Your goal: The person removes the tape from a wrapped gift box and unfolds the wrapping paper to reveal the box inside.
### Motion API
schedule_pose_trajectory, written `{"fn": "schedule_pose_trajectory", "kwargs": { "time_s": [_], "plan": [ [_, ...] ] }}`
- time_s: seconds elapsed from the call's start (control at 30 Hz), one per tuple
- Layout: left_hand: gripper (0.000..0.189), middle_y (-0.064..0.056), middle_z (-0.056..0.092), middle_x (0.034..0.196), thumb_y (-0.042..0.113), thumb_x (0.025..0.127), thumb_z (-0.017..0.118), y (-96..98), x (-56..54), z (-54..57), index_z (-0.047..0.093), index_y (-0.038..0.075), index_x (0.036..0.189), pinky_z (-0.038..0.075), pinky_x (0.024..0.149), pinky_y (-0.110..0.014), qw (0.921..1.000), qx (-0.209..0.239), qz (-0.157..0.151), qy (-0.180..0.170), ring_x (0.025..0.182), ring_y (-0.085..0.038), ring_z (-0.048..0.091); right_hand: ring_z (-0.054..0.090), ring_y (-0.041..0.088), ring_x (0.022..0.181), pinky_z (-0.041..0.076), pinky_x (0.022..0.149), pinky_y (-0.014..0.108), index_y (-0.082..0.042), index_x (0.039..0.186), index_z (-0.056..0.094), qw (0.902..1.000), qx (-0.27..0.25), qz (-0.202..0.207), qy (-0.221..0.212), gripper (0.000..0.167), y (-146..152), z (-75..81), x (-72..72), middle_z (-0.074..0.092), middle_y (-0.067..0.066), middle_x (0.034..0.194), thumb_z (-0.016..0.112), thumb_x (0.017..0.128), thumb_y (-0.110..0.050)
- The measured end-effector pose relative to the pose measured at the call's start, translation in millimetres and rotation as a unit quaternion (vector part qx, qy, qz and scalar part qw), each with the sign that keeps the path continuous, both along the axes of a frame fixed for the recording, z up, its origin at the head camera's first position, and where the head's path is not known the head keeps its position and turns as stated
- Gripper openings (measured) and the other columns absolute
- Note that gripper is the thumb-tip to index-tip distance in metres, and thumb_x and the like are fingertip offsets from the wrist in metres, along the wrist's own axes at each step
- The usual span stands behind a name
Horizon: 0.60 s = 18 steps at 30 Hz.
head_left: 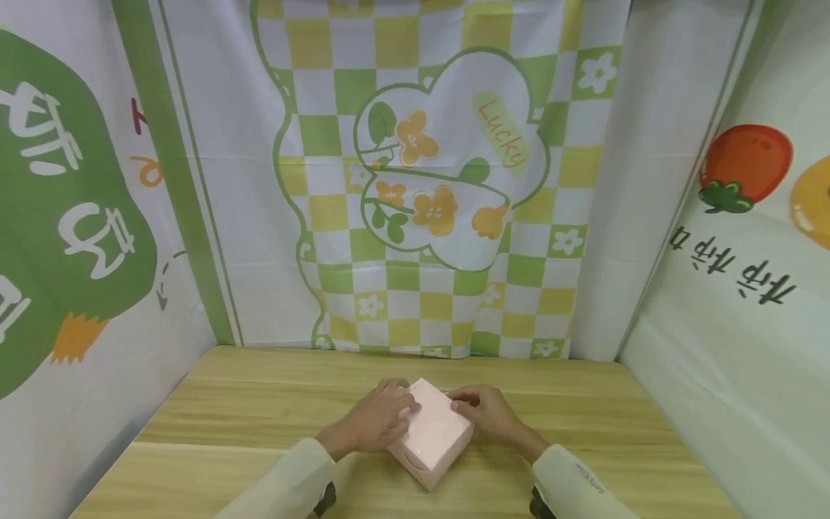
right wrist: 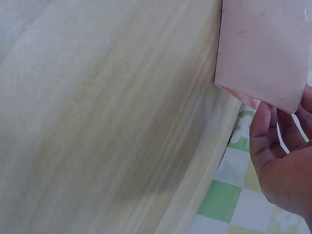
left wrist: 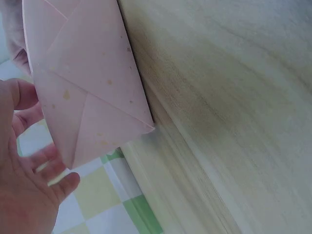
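Observation:
A pink paper box (head_left: 437,425) with folded triangular sides and small gold flecks stands on the wooden table, set cornerwise to me. My left hand (head_left: 382,418) lies along its left upper edge, bent fingers over the top. Seen from the left wrist, the same hand (left wrist: 27,161) reaches the box's (left wrist: 97,87) upper edge with its fingertips. At the far right corner my right hand (head_left: 489,414) pinches the rim, thumb at the top. The right wrist view has that hand (right wrist: 287,151) at a corner of the box (right wrist: 265,53); part of its thumb side is cut off.
The wooden table (head_left: 259,411) reaches back to a green, yellow and white checked cloth (head_left: 402,303). Printed cloth walls stand on both sides, the left one (head_left: 188,303) with a green shape, the right one (head_left: 700,346) with fruit pictures.

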State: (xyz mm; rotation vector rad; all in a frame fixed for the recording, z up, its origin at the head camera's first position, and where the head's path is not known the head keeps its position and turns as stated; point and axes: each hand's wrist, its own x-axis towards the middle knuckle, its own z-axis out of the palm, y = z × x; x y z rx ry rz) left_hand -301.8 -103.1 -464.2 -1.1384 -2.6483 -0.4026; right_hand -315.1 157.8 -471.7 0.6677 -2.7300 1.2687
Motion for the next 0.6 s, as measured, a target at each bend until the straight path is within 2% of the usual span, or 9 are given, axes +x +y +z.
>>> {"fn": "schedule_pose_trajectory", "kwargs": {
  "time_s": [0.1, 0.17, 0.23, 0.33, 0.47, 0.53, 0.6],
  "plan": [
    [0.028, -0.023, 0.044, 0.148, 0.013, 0.091, 0.054, -1.4, -1.2, 2.3, 0.064, 0.009, 0.117, 0.041, 0.111, -0.052, 0.9985, 0.005, -0.022, -0.049, 0.139, -0.04, 0.041, 0.068, 0.021, 0.094, 0.054, 0.074, 0.02, -0.006, 0.105, 0.074, 0.9998, -0.015, -0.005, -0.009, 0.019, 1.7, -1.1, -1.8, 0.075, 0.012, 0.107, 0.067, 0.094, -0.019],
    [0.034, -0.021, 0.041, 0.152, 0.014, 0.093, 0.052, -3.3, -0.7, 4.4, 0.06, 0.005, 0.125, 0.035, 0.116, -0.052, 0.996, 0.004, -0.027, -0.085, 0.143, -0.04, 0.036, 0.068, 0.02, 0.092, 0.054, 0.072, 0.019, -0.006, 0.102, 0.075, 0.9995, -0.027, -0.009, -0.015, 0.017, 1.3, -1.8, -3.2, 0.075, 0.012, 0.104, 0.067, 0.093, -0.018],
    [0.037, -0.019, 0.042, 0.153, 0.016, 0.092, 0.051, -4.8, -0.6, 7.1, 0.059, 0.005, 0.127, 0.033, 0.117, -0.051, 0.9938, 0.0, -0.034, -0.106, 0.144, -0.038, 0.036, 0.067, 0.018, 0.09, 0.054, 0.07, 0.018, -0.005, 0.1, 0.075, 0.9989, -0.04, -0.013, -0.022, 0.015, 1.2, -2.8, -5.1, 0.075, 0.012, 0.102, 0.067, 0.093, -0.017],
    [0.039, -0.014, 0.049, 0.148, 0.018, 0.089, 0.052, -6.6, -1.9, 11.7, 0.06, 0.006, 0.125, 0.038, 0.115, -0.048, 0.9926, -0.012, -0.054, -0.109, 0.139, -0.035, 0.043, 0.065, 0.014, 0.087, 0.054, 0.068, 0.018, -0.003, 0.099, 0.074, 0.9977, -0.056, -0.018, -0.034, 0.015, 1.9, -4.9, -8.1, 0.075, 0.013, 0.1, 0.067, 0.093, -0.015],
    [0.029, -0.013, 0.056, 0.136, 0.024, 0.085, 0.06, -8.3, -6.1, 17.3, 0.064, 0.011, 0.111, 0.047, 0.105, -0.043, 0.9921, -0.024, -0.089, -0.085, 0.125, -0.032, 0.052, 0.064, 0.008, 0.08, 0.055, 0.065, 0.02, -0.001, 0.101, 0.074, 0.9967, -0.067, -0.014, -0.044, 0.018, 2.0, -6.7, -10.0, 0.075, 0.015, 0.1, 0.066, 0.094, -0.016],
    [0.028, -0.015, 0.056, 0.135, 0.027, 0.085, 0.064, -8.7, -8.1, 19.0, 0.064, 0.011, 0.108, 0.047, 0.105, -0.044, 0.9909, -0.028, -0.101, -0.085, 0.126, -0.034, 0.051, 0.063, 0.007, 0.075, 0.056, 0.061, 0.023, 0.0, 0.102, 0.073, 0.9955, -0.077, -0.01, -0.054, 0.02, 1.1, -6.9, -9.9, 0.074, 0.016, 0.098, 0.065, 0.095, -0.016],
    [0.03, -0.019, 0.051, 0.141, 0.031, 0.086, 0.067, -9.1, -9.4, 19.0, 0.064, 0.01, 0.107, 0.042, 0.111, -0.049, 0.9886, -0.028, -0.108, -0.102, 0.134, -0.039, 0.045, 0.062, 0.007, 0.069, 0.057, 0.056, 0.026, 0.002, 0.103, 0.073, 0.994, -0.088, -0.005, -0.065, 0.022, -0.3, -7.0, -9.4, 0.074, 0.017, 0.096, 0.064, 0.096, -0.016]
  ]
}}
